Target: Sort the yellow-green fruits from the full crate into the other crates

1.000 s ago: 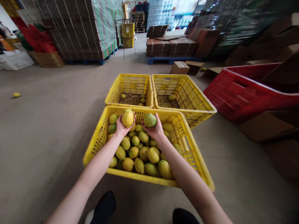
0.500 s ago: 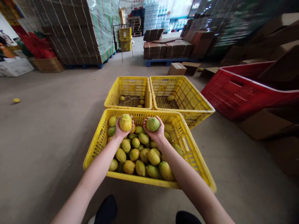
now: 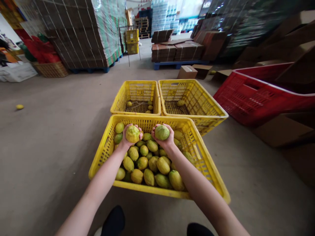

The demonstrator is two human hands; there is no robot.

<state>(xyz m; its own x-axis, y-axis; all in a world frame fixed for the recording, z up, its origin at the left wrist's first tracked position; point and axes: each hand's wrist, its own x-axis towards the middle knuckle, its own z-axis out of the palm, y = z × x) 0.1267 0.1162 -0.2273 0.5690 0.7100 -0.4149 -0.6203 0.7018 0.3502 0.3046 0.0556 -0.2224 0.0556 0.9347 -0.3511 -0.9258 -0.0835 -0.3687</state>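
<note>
Fingers of my left hand (image 3: pixel 126 141) curl round a yellow, bumpy lemon (image 3: pixel 132 134). A greener lemon (image 3: pixel 162 132) rests in my right hand (image 3: pixel 168 141), its fingers closed about the sides. Both hands are above the far half of a large yellow plastic crate (image 3: pixel 157 191), a little apart from each other. Many yellow and green lemons (image 3: pixel 163 166) lie heaped in that crate under my hands and forearms. My arms hide some of the fruit at the left and right.
Behind stand two more yellow crates, the left crate (image 3: pixel 136 113) with several lemons and the right crate (image 3: pixel 197 116) with one. A red crate (image 3: pixel 256 98) and cardboard (image 3: pixel 283 129) are at the right. One lemon (image 3: pixel 19 107) lies on the floor at left.
The lemon in my left hand has tipped and sits slightly lower, its end now facing me more. The greener lemon has also turned a little in my right hand.
</note>
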